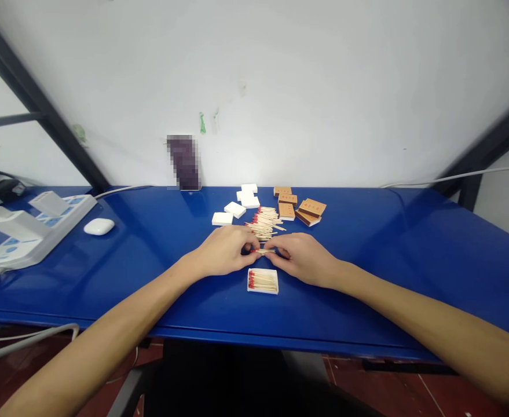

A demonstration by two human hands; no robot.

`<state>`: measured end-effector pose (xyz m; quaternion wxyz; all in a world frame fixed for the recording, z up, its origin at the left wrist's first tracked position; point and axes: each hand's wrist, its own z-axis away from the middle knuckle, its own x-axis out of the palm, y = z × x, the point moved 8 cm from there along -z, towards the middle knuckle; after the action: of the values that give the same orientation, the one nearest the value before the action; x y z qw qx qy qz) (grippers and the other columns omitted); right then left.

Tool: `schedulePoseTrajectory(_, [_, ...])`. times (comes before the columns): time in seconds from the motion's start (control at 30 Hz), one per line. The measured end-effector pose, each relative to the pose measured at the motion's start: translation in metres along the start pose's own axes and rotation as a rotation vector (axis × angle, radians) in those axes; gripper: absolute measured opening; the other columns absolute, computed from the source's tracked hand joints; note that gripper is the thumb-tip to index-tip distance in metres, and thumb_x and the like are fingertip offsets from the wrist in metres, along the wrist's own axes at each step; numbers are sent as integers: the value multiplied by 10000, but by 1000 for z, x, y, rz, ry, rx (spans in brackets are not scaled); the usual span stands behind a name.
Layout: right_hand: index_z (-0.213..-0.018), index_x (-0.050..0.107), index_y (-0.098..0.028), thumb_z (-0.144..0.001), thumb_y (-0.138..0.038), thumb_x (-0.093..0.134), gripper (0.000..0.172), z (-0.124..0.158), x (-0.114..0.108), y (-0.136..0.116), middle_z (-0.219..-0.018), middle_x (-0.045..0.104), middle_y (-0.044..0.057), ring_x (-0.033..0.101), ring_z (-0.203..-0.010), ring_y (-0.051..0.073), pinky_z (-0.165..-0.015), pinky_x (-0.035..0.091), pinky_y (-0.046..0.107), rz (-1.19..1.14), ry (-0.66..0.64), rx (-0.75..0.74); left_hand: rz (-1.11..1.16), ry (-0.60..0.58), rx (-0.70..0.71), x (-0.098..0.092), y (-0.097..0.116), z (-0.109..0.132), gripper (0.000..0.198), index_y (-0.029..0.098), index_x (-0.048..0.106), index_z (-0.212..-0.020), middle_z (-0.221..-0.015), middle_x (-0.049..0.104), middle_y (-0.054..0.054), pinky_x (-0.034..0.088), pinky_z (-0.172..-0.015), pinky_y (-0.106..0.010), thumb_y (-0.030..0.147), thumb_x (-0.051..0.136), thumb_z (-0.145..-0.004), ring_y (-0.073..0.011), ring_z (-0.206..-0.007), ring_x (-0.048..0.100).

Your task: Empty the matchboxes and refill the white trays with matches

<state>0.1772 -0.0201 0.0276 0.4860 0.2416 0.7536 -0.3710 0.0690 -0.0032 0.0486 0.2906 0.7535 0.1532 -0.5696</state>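
Observation:
Between my two hands lie a few matches [263, 251], held just above or on the blue table. My left hand [228, 249] pinches them at the red-headed end, and my right hand [300, 256] pinches the plain end. Right behind my fingers is a loose pile of red-tipped matches [266, 223]. Nearer to me sits a white matchbox tray [276, 289] with several matches in it, heads to the left. Behind the pile on the left are several white matchbox trays [222, 219]. On the right lie several brown matchbox sleeves [312, 207], some stacked.
A white power strip [72, 211] with plugs stands at the left of the blue table [380, 272]. A white earbud case [99, 226] lies beside it. A pixelated dark upright object [185, 163] leans on the white wall. A white cable [467, 175] runs along the back right.

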Motion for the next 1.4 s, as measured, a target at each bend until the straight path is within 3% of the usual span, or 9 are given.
schedulePoseTrajectory(0.37, [-928, 682, -178, -951, -258, 531, 173, 2, 0, -1, -597, 539, -22, 464, -559, 126, -579, 297, 254, 27, 21, -23, -75, 2, 53, 0, 5, 1, 190, 172, 703, -880, -863, 657, -24, 401, -645, -271, 303, 574, -931, -154, -767, 596])
schedulePoseTrajectory(0.67, [-896, 654, -163, -952, -203, 534, 139, 4, -13, -13, -871, 626, 72, 543, -854, 205, -752, 433, 320, 6, 190, -198, -156, 19, 84, -1, 10, 2, 177, 165, 681, -901, -874, 664, -23, 383, -635, -267, 278, 549, -936, -163, -782, 606])
schedulePoseTrajectory(0.97, [-855, 633, -168, -961, -220, 525, 160, 8, -19, -21, -786, 643, 42, 549, -745, 175, -691, 388, 296, -26, 194, -200, -126, -11, 112, -4, 14, 4, 184, 163, 675, -900, -806, 679, -19, 314, -584, -250, 274, 533, -936, -134, -666, 573])
schedulePoseTrajectory(1.1, [-840, 616, -175, -955, -231, 518, 161, 12, -22, -26, -738, 616, 23, 529, -693, 156, -668, 370, 278, -81, 192, -195, -69, -35, 125, -7, 16, 7, 194, 167, 701, -899, -653, 638, 8, 315, -575, -236, 287, 551, -927, -106, -556, 517])
schedulePoseTrajectory(1.4, [-810, 592, -179, -873, -163, 528, 91, 18, -12, -34, -648, 536, -32, 451, -568, 106, -577, 304, 238, -158, 25, -147, 174, -138, 141, -5, 20, 12, 155, 164, 682, -758, -489, 466, 72, 294, -515, -201, 279, 629, -848, -51, -447, 398])
